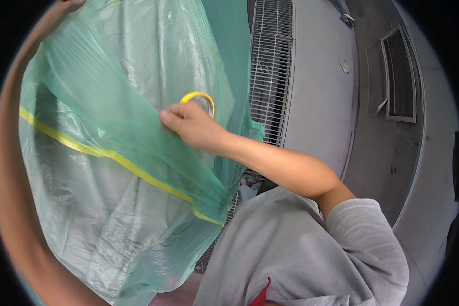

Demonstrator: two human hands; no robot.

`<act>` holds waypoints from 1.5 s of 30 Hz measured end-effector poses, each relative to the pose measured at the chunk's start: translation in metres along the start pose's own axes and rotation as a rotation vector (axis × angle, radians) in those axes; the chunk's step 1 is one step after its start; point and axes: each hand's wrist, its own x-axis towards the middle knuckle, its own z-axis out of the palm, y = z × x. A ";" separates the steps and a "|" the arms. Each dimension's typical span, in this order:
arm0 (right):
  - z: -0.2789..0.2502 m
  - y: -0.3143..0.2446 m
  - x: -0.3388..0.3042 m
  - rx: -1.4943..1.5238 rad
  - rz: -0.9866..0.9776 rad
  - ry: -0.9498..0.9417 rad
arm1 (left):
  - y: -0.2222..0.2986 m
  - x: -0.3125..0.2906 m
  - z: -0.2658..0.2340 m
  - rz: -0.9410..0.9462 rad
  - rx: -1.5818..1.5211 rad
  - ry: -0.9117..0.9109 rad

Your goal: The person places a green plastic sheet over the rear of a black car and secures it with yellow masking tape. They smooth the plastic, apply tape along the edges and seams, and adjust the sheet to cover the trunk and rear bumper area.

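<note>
A thin green translucent plastic sheet (pixel 102 97) hangs in loose folds over a large bulky shape. Along its lower edge runs a strip of yellow tape (pixel 132 169), with clearer, crinkled plastic film (pixel 117 229) below it. My right hand (pixel 196 127) is closed, pinching a fold of the green sheet near the middle. A roll of yellow tape (pixel 198 95) sits against the back of that hand; whether fingers pass through it is hidden. My left hand (pixel 72 5) reaches to the top left corner by the sheet's upper edge, mostly cut off, its fingers not readable.
A metal floor grating (pixel 271 66) runs beside the covered shape on the right, followed by a grey floor (pixel 319 81). Against the far right wall is a louvered vent panel (pixel 400 74). A scrap (pixel 345 67) and a dark cloth-like bundle (pixel 344 15) lie on the floor.
</note>
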 end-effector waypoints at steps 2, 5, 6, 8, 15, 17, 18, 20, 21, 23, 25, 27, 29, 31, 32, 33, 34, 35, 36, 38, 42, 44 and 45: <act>0.004 -0.017 0.021 -0.049 -0.080 0.112 | -0.008 0.014 0.010 -0.003 0.053 0.041; 0.014 -0.048 0.052 -0.173 -0.272 0.219 | -0.021 0.032 0.028 0.016 0.097 0.124; 0.017 -0.058 0.061 -0.220 -0.318 0.239 | -0.022 0.038 0.035 -0.104 -0.088 0.142; 0.023 -0.078 0.078 -0.314 -0.384 0.265 | -0.022 0.047 0.040 -0.016 -0.043 0.081; 0.032 -0.145 0.140 -0.478 -0.369 0.288 | 0.006 0.035 0.025 -0.093 -0.253 -0.114; 0.028 -0.164 0.169 -0.346 -0.342 0.259 | 0.006 0.018 0.007 -0.087 -0.298 -0.176; 0.025 -0.172 0.182 -0.242 -0.349 0.235 | 0.004 0.009 -0.002 -0.066 -0.256 -0.190; 0.021 -0.185 0.203 -0.043 -0.327 0.178 | -0.002 -0.008 -0.023 -0.022 -0.213 -0.218; 0.019 -0.191 0.211 0.049 -0.301 0.145 | -0.005 -0.016 -0.033 -0.024 -0.206 -0.243; 0.015 -0.199 0.221 0.162 -0.244 0.103 | -0.010 -0.029 -0.046 -0.043 -0.190 -0.296; 0.008 -0.208 0.226 0.207 -0.196 0.079 | -0.015 -0.031 -0.053 -0.139 -0.274 -0.374; 0.003 -0.218 0.232 0.219 -0.207 0.003 | -0.022 -0.031 -0.052 -0.143 -0.241 -0.403; -0.001 -0.223 0.239 0.131 -0.216 -0.001 | -0.029 -0.033 -0.043 -0.121 -0.224 -0.202; -0.006 -0.224 0.247 -0.089 -0.269 0.002 | -0.030 -0.035 -0.032 -0.088 -0.115 0.033; -0.008 -0.225 0.254 -0.191 -0.321 0.015 | -0.028 -0.037 -0.027 0.053 0.022 0.241; -0.009 -0.223 0.260 -0.287 -0.378 0.025 | -0.023 -0.042 -0.019 0.179 0.164 0.436; -0.010 -0.221 0.266 -0.383 -0.438 0.043 | -0.017 -0.050 -0.009 0.285 0.302 0.620; -0.010 -0.219 0.273 -0.476 -0.506 0.059 | -0.006 -0.064 0.006 0.368 0.283 0.611; -0.011 -0.218 0.279 -0.578 -0.553 0.095 | 0.004 -0.076 0.020 0.401 0.275 0.466; -0.011 -0.214 0.288 -0.602 -0.604 0.089 | 0.020 -0.101 0.047 0.430 0.327 0.163; -0.010 -0.207 0.294 -0.656 -0.654 0.074 | 0.008 -0.087 0.077 0.280 0.305 0.135; -0.008 -0.205 0.294 -0.713 -0.659 0.088 | -0.007 -0.070 0.083 0.187 0.304 0.197; -0.007 -0.205 0.294 -0.744 -0.651 0.102 | -0.012 -0.063 0.085 0.170 0.278 0.229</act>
